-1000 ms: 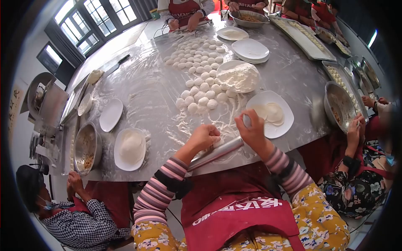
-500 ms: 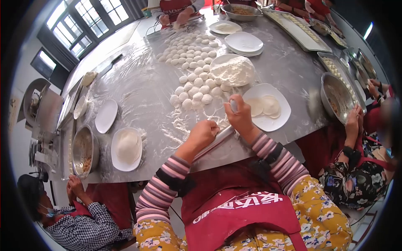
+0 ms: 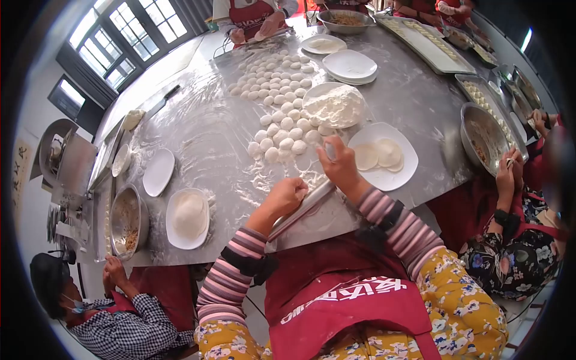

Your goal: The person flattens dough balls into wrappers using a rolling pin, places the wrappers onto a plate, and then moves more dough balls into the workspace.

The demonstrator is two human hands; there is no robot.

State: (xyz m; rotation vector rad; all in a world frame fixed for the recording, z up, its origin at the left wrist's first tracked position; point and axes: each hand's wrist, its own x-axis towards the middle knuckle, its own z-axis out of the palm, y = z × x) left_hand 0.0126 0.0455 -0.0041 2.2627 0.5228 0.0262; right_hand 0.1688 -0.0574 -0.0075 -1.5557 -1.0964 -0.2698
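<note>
**Left hand on the rolling pin at the near edge of the desk**

The left hand [image 3: 288, 195] lies over the rolling pin [image 3: 307, 206] with its fingers curled down and closed on it; the pin lies slantwise on the desk [image 3: 210, 138], close to the near edge, its near end pointing left toward the striped sleeve [image 3: 231, 270] and its far end running under the right hand [image 3: 341, 171]; the right hand sits just right of the left one, its fingers pinched together on a small pale piece [image 3: 330, 150] held up off the desk, though what that piece is cannot be told; loose flour dusts the desk around both hands.

Just beyond the hands lies a cluster of dough balls [image 3: 285, 135] that stretches toward the far side; to its right stands a plate of flour [image 3: 336, 105], heaped high; right of the right hand is a white plate [image 3: 390, 180] carrying a few flat dough rounds [image 3: 378, 155]; a stack of plates [image 3: 350, 65] sits farther off.

To the left, near the edge, a dough mound [image 3: 189, 213] rests on its own plate, with a steel bowl [image 3: 123, 207] just left of it and an empty plate [image 3: 158, 172] beyond; a second steel bowl [image 3: 480, 129] stands at the right edge, where a co-worker's hands [image 3: 507, 174] are raised beside it; another person in a checked shirt [image 3: 120, 327] sits at the near left corner.
</note>
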